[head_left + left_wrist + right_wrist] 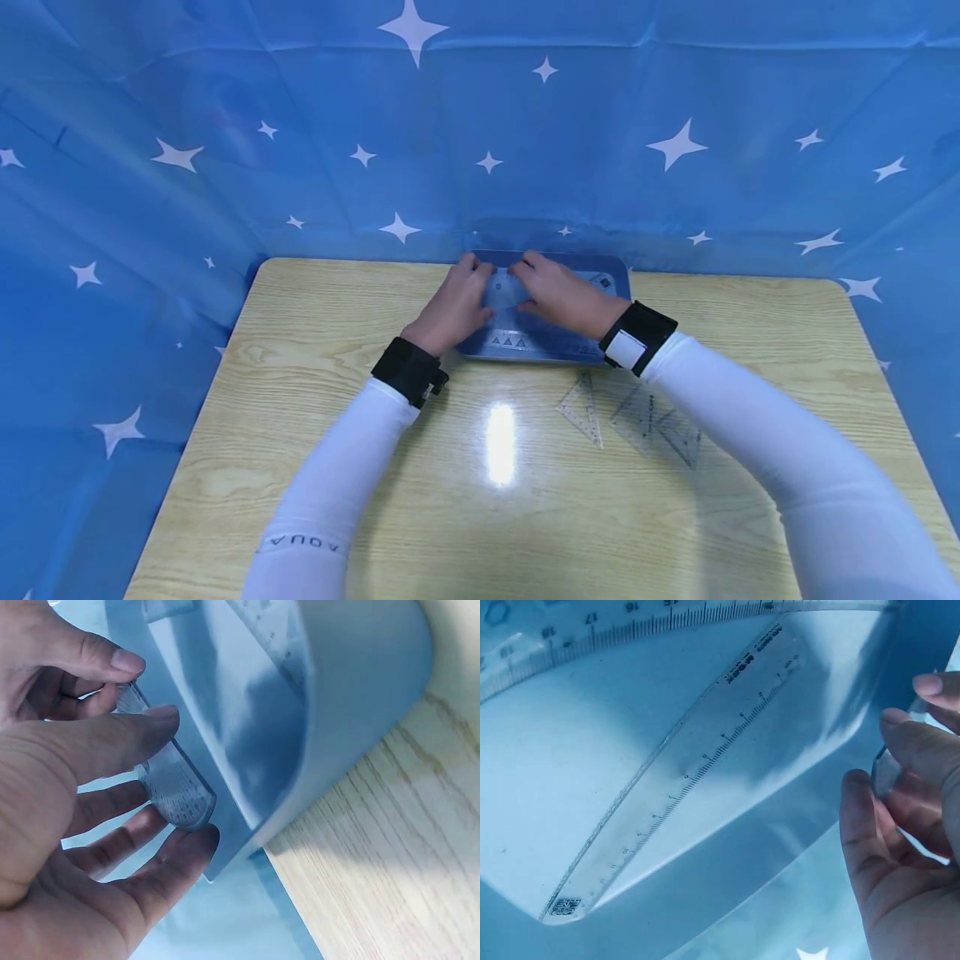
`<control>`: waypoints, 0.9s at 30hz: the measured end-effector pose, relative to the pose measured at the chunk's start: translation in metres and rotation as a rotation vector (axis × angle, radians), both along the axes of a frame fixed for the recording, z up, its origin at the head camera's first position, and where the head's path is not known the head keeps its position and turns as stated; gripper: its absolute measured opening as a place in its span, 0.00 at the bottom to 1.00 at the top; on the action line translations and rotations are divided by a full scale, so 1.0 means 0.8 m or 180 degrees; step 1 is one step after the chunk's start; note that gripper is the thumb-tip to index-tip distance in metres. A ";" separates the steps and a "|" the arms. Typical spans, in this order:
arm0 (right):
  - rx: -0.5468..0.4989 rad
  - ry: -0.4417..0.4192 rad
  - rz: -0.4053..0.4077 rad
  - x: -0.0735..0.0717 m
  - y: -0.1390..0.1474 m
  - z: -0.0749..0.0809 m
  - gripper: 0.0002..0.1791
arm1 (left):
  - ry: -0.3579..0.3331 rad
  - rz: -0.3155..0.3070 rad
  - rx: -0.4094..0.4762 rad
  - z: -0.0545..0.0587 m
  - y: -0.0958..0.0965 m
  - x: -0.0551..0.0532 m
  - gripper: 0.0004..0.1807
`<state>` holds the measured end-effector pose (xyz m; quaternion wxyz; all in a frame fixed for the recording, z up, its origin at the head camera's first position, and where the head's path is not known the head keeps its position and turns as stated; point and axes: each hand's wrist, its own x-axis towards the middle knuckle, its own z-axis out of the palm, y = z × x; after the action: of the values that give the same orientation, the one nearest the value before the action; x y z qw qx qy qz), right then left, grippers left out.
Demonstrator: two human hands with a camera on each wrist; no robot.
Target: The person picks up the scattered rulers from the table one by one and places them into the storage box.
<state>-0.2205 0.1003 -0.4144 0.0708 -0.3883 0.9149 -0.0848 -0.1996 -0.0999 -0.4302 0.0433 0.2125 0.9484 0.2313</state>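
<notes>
Both hands hold a clear plastic protractor with radial markings, above a blue tray at the back of the table. My left hand pinches one end between thumb and fingers. At the other end, my right hand grips it, its fingertips partly hidden behind the plastic. Inside the tray, a clear ruler lies slantwise in the right wrist view. Along the tray's near side is a clear stencil ruler with triangle cut-outs.
In front of the tray, several clear set squares lie on the wooden table, one set square near the middle and others by the right forearm. A blue star-patterned cloth hangs behind the table and beside it.
</notes>
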 end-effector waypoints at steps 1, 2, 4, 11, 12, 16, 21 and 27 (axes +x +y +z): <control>0.0013 -0.0012 -0.0008 -0.003 -0.001 0.000 0.28 | -0.0024 -0.0003 -0.0038 0.001 0.001 -0.003 0.35; 0.0031 -0.0031 -0.0019 -0.006 -0.001 0.000 0.28 | -0.0048 -0.0003 -0.0070 0.001 0.002 -0.007 0.35; 0.0074 -0.0077 -0.0043 -0.012 -0.003 0.000 0.29 | -0.0119 -0.0019 -0.0126 0.002 0.003 -0.014 0.36; 0.0174 -0.0342 -0.0197 -0.030 -0.010 -0.009 0.31 | -0.0317 -0.0101 -0.0377 0.000 0.006 -0.033 0.35; 0.0185 -0.0350 -0.0206 -0.032 -0.010 -0.011 0.31 | -0.0308 -0.0120 -0.0424 -0.001 0.007 -0.036 0.34; 0.0209 -0.0319 -0.0217 -0.037 -0.011 -0.017 0.31 | -0.0230 -0.0166 -0.0599 -0.006 0.013 -0.044 0.32; 0.0246 -0.0405 -0.0301 -0.043 -0.016 -0.023 0.33 | -0.0290 -0.0098 -0.0709 -0.014 0.018 -0.048 0.32; 0.0268 -0.0434 -0.0379 -0.045 -0.021 -0.028 0.33 | -0.0258 -0.0095 -0.0879 -0.021 0.021 -0.051 0.30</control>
<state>-0.2568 0.0831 -0.4366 0.1440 -0.3232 0.9322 -0.0766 -0.2402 -0.0828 -0.4467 0.1137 0.2090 0.9654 0.1064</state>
